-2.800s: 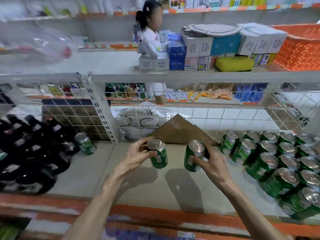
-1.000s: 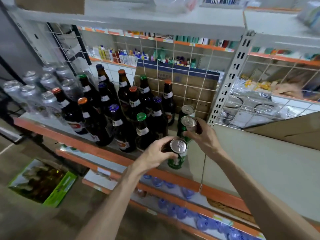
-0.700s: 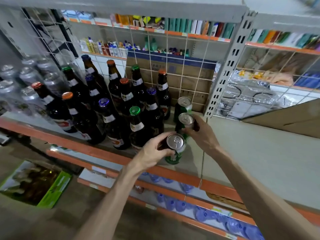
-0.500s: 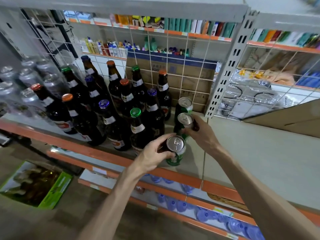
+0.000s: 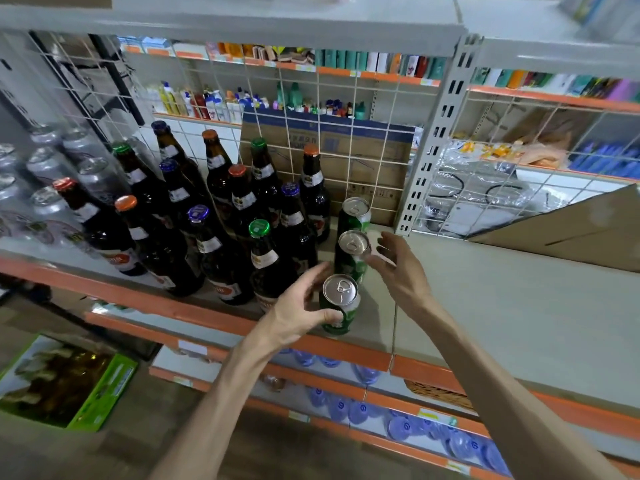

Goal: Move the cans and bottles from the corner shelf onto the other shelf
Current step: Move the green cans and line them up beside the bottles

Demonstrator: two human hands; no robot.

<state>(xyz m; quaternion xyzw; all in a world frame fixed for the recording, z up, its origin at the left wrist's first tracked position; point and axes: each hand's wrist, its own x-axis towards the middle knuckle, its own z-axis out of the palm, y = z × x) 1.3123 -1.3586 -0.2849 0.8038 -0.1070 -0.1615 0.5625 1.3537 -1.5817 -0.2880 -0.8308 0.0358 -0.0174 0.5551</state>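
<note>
Three green cans stand in a row on the grey shelf (image 5: 374, 317), right of the bottles. My left hand (image 5: 294, 317) holds the front green can (image 5: 339, 306), which stands on the shelf by the orange front edge; my thumb lies on its side and my fingers curve round its left. My right hand (image 5: 398, 271) hovers open with spread fingers just right of the middle green can (image 5: 353, 254), not touching it. The back green can (image 5: 355, 214) stands by the wire grid. Several dark glass bottles (image 5: 221, 237) with coloured caps fill the shelf to the left.
Silver cans (image 5: 52, 188) stand at the far left. A perforated grey upright post (image 5: 436, 140) and wire grid close the back. A bare grey shelf (image 5: 519, 313) with a cardboard sheet (image 5: 571, 226) lies to the right. Blue-capped water bottles (image 5: 398, 420) sit below.
My right hand has let go of the middle can and opened beside it. The can in my left hand has come down onto the shelf near the front edge.
</note>
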